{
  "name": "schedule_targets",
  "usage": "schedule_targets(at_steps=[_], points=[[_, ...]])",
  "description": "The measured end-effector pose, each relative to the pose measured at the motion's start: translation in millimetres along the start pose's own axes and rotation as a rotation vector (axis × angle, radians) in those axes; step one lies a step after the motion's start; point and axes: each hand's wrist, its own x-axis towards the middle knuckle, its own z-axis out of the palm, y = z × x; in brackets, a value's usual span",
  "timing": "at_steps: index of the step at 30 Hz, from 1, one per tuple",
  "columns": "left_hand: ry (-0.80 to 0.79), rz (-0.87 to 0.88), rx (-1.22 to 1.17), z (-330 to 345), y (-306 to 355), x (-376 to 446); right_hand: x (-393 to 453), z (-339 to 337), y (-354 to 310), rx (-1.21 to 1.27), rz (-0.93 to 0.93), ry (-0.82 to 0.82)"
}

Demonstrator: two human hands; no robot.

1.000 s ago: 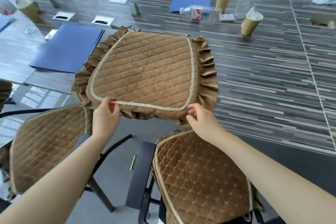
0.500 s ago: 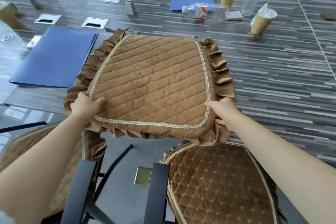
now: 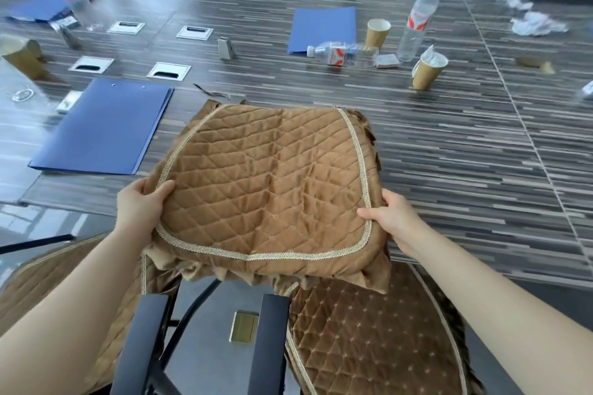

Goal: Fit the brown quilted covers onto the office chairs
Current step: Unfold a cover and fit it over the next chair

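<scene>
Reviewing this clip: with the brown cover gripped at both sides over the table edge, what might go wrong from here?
1. The left hand and right hand pinch only the near corners of the quilted cover; its far edge lies on the table, so pulling may drag it.
2. The loose tie behind it may snag.
3. The armrests below could catch the ruffle.

You hold the brown quilted seat cover (image 3: 266,189) at the near edge of the striped wooden table (image 3: 449,154), your left hand (image 3: 139,205) on its left side, your right hand (image 3: 393,218) on its right. Below it stand two covered chairs: one seat (image 3: 375,333) to the right, another (image 3: 41,279) to the left. A blue flat folder (image 3: 102,127) lies on the table, left of the cover.
</scene>
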Motion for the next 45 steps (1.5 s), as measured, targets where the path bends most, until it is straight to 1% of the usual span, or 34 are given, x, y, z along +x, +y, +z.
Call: schedule_targets(at_steps=[3,5,7,11,14,20,23,27,29,34,37,41,45], points=[[-0.007,0.025,-0.034,-2,4,-38,-33,-19,4,-0.064,-0.038,0.031],[-0.01,0.07,-0.034,-6,9,-60,-55,-32,10,-0.041,-0.055,0.06],[-0.017,0.076,-0.057,-9,14,-83,-80,-45,18,-0.006,-0.058,0.078],[0.03,0.139,-0.014,-12,11,-139,-132,-77,36,0.003,-0.089,0.135],[0.029,0.202,0.035,-4,15,-203,-192,-116,69,0.049,-0.084,0.215],[-0.037,0.272,0.009,29,15,-345,-311,-211,145,0.132,-0.071,0.422],[-0.107,0.261,-0.023,55,10,-440,-382,-266,194,0.146,-0.066,0.517],[-0.226,0.284,-0.028,87,1,-526,-456,-317,257,0.126,-0.052,0.687],[-0.321,0.301,0.02,107,-10,-573,-498,-343,294,0.114,-0.029,0.778],[-0.533,0.342,0.094,156,-24,-682,-588,-395,377,-0.006,0.026,0.986],[-0.626,0.388,0.125,182,-20,-720,-618,-415,404,-0.053,0.038,1.096],[-0.768,0.462,0.164,233,6,-763,-645,-447,430,-0.017,0.094,1.231],[-0.833,0.494,0.21,285,35,-795,-652,-483,440,-0.006,0.089,1.33]])
